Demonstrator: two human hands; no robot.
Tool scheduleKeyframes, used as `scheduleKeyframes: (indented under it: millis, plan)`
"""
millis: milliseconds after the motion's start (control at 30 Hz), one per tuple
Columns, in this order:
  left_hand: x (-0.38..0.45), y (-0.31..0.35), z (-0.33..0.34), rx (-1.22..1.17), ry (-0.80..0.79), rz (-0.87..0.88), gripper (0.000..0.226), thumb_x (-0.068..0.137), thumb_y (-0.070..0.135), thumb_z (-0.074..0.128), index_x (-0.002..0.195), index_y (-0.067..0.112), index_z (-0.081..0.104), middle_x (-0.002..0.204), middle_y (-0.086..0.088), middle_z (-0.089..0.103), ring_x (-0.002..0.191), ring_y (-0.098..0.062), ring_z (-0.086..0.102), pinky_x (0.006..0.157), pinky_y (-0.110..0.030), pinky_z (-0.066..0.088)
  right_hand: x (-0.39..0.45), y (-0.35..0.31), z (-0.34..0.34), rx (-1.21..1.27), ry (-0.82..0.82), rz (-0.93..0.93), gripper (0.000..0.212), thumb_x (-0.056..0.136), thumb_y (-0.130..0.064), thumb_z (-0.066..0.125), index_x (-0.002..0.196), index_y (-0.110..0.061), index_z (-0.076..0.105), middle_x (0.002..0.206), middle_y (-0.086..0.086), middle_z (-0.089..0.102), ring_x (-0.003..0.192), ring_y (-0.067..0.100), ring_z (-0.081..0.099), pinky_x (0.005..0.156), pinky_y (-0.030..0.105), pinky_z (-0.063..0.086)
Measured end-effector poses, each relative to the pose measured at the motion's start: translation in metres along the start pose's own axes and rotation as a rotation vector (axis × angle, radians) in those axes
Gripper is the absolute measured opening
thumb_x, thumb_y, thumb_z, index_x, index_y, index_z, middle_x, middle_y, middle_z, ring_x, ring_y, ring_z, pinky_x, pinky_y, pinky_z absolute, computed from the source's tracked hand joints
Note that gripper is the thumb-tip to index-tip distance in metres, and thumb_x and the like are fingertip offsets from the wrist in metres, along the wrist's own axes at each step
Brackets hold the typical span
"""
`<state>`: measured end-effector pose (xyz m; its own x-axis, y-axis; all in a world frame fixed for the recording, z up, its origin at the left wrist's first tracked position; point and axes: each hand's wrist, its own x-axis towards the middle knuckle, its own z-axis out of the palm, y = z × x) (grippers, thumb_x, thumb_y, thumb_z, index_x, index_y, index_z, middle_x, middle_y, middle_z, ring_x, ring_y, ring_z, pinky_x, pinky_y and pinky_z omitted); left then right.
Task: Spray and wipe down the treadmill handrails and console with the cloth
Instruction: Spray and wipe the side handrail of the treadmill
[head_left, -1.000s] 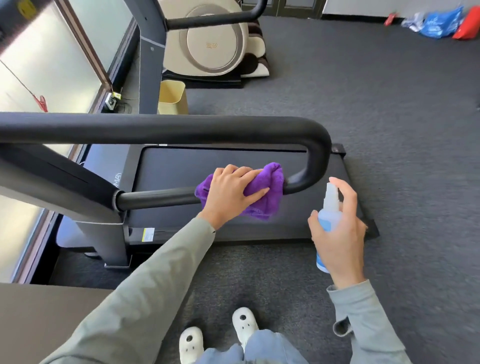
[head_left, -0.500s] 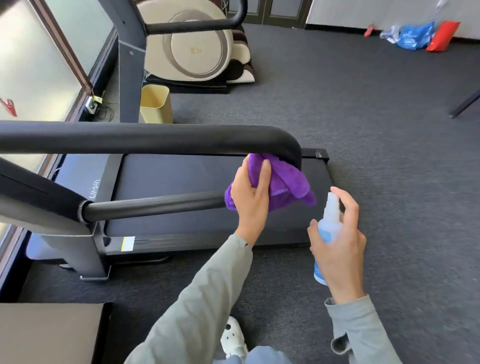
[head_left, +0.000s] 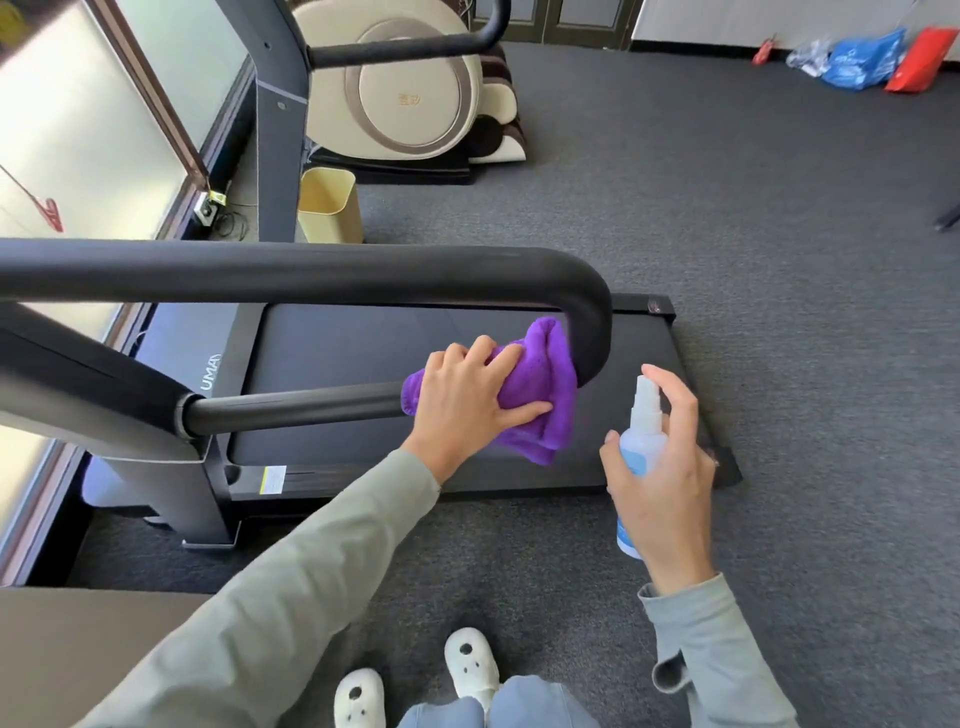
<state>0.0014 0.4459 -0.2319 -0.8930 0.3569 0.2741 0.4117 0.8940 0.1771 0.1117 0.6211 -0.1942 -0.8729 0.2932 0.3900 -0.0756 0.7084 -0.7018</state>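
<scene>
With the left hand (head_left: 462, 405) clamping the cloth (head_left: 540, 395) round the handrail (head_left: 291, 408) near its bend, the right hand's (head_left: 662, 488) fingers gripping the bottle (head_left: 641, 441) beside the handrail could mist the hand instead.

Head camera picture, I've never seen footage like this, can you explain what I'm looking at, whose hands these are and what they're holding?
The camera sits on a person's head and looks down, so both arms are their own. They stand on grey carpet beside a treadmill. The left hand presses a purple cloth around the lower black handrail, near where it curves up into the upper rail. The right hand holds a small spray bottle upright, one of its fingers arched above the nozzle. The white slippers below are the person's feet. A yellow bin stands behind.
</scene>
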Motion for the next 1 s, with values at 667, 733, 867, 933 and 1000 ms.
scheduleKeyframes:
  millis: [667,733,867,933,1000]
  plan:
    - [-0.044,-0.077,-0.010,0.098,0.026,-0.009,0.076,0.076,0.078,0.054,0.132,0.027,0.055,0.114,-0.001,0.061,0.098,-0.028,0.058,0.082,-0.041,0.046,-0.010,-0.038,0.038,0.064,-0.107,-0.049,0.066,0.083,0.001,0.066,0.134,-0.031,0.039,0.132,-0.020,0.045,0.083,0.019,0.056,0.073,0.018,0.038]
    - [-0.057,-0.095,-0.014,0.148,0.032,-0.003,0.076,0.076,0.073,0.059,0.133,0.024,0.054,0.116,-0.005,0.061,0.099,-0.031,0.058,0.082,-0.044,0.047,-0.013,-0.048,0.046,0.069,-0.127,-0.074,0.068,0.082,0.002,0.066,0.134,-0.032,0.039,0.134,-0.021,0.041,0.087,0.021,0.055,0.074,0.017,0.036]
    - [-0.072,-0.135,-0.022,0.214,0.001,0.063,0.076,0.078,0.068,0.064,0.136,0.020,0.052,0.115,-0.009,0.060,0.097,-0.033,0.058,0.079,-0.044,0.048,-0.017,-0.065,0.058,0.071,-0.161,-0.132,0.068,0.082,0.001,0.067,0.135,-0.032,0.039,0.125,-0.038,0.043,0.082,0.020,0.057,0.075,0.022,0.043]
    - [-0.083,-0.162,-0.029,0.188,0.004,0.039,0.077,0.076,0.067,0.066,0.135,0.019,0.053,0.113,-0.009,0.060,0.096,-0.033,0.058,0.079,-0.045,0.049,-0.019,-0.072,0.062,0.068,-0.168,-0.149,0.067,0.083,-0.001,0.066,0.136,-0.033,0.039,0.118,-0.047,0.043,0.080,0.017,0.057,0.076,0.025,0.047]
    - [-0.095,-0.187,-0.035,0.166,0.010,0.001,0.079,0.074,0.068,0.065,0.134,0.019,0.054,0.112,-0.010,0.060,0.096,-0.034,0.058,0.081,-0.046,0.049,-0.021,-0.075,0.064,0.075,-0.169,-0.150,0.067,0.084,-0.002,0.066,0.136,-0.034,0.039,0.117,-0.052,0.041,0.082,0.014,0.057,0.076,0.023,0.047]
